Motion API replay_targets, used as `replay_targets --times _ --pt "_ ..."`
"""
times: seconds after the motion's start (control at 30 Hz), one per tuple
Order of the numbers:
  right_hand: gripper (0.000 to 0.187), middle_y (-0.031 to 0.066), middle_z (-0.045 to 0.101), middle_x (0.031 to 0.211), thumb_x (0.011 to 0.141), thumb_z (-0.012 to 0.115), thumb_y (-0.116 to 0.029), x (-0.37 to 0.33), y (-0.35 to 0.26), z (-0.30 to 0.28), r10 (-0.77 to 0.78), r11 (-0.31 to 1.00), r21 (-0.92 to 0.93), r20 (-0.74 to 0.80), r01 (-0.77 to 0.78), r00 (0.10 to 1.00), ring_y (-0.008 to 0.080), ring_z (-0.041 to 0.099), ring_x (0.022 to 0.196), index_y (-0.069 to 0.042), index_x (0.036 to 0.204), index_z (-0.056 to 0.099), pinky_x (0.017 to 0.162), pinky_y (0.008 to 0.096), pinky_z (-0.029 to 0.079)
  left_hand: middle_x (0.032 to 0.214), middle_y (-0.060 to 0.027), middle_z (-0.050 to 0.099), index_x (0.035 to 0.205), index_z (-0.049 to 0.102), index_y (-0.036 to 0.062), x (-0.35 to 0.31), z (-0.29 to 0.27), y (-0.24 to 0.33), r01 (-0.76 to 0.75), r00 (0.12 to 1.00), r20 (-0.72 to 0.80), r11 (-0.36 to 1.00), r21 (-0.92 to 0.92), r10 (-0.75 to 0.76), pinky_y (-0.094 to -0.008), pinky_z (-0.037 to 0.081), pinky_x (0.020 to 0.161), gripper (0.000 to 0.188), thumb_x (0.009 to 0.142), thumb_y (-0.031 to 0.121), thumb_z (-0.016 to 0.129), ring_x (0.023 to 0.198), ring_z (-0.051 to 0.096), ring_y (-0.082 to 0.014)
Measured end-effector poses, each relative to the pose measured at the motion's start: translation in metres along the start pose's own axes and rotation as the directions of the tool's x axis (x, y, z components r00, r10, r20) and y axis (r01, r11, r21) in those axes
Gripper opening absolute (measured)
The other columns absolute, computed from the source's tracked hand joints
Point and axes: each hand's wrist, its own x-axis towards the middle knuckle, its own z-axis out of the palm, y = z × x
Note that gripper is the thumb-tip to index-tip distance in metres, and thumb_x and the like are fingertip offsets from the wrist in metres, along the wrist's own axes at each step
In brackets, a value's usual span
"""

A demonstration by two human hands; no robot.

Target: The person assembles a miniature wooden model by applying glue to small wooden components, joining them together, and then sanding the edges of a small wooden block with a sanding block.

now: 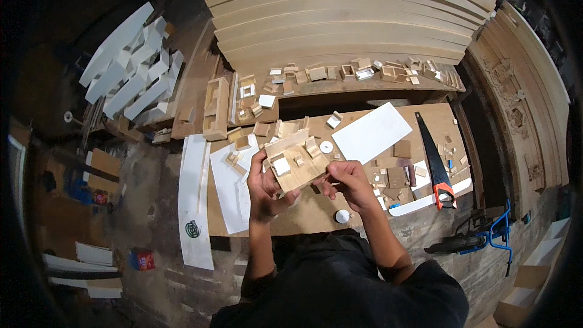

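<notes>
The left hand (pixel 267 193) grasps the left side of the small wooden model (pixel 303 174); the right hand (pixel 353 186) curls at its right corner (whether pinching, I cannot tell). Between them, it looks light, stiff; grip edges, sparing fragile-looking raised parts (pixel 282 165).

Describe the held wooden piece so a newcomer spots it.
Start at the tall stack of pale boards, then the worktable below it. Over the worktable, the left hand holds a wooden base, the right hand at its corner. Unlike the loose pieces around, it carries miniature furniture-like shapes, one with a white top.
</notes>
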Motion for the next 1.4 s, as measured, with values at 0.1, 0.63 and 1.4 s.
replay_targets --times 0.1,0.63,1.4 --pt "0.033 0.0151 0.075 0.091 0.101 0.065 -0.027 0.015 0.009 0.001 0.101 0.995 0.013 0.026 -0.101 0.995 0.0121 0.066 0.063 0.005 0.097 0.07 0.049 0.022 0.051 0.134 -0.0233 0.059 0.15 0.019 -0.0002 -0.002 -0.001 -0.005 -0.004 0.997 -0.074 0.996 0.091 0.011 -0.0387 0.057 0.099 0.102 0.069 0.001 0.081 0.124 0.062 -0.0308" --pt "0.025 0.0117 0.067 0.07 0.096 0.068 -0.019 0.079 0.043 0.081 0.146 0.989 -0.003 -0.189 -0.15 0.971 0.0167 0.067 0.056 -0.001 0.08 0.062 0.045 0.0265 0.052 0.15 -0.0215 0.035 0.158 0.015 0.0037 -0.01 -0.09 0.02 0.029 0.984 -0.178 0.963 0.267 0.02 -0.0421 0.062 0.092 0.133 0.055 0.008 0.099 0.131 0.054 -0.034" --pt "0.025 0.012 0.068 0.069 0.097 0.066 -0.021 0.124 0.113 0.177 0.052 0.994 -0.082 -0.224 -0.071 0.973 0.0185 0.067 0.057 0.001 0.085 0.065 0.049 0.0291 0.054 0.146 -0.015 0.04 0.156 0.021 0.0007 -0.027 -0.233 0.046 0.066 0.995 -0.074 0.994 -0.086 -0.072 -0.039 0.062 0.088 0.121 0.062 0.004 0.096 0.12 0.06 -0.0272"
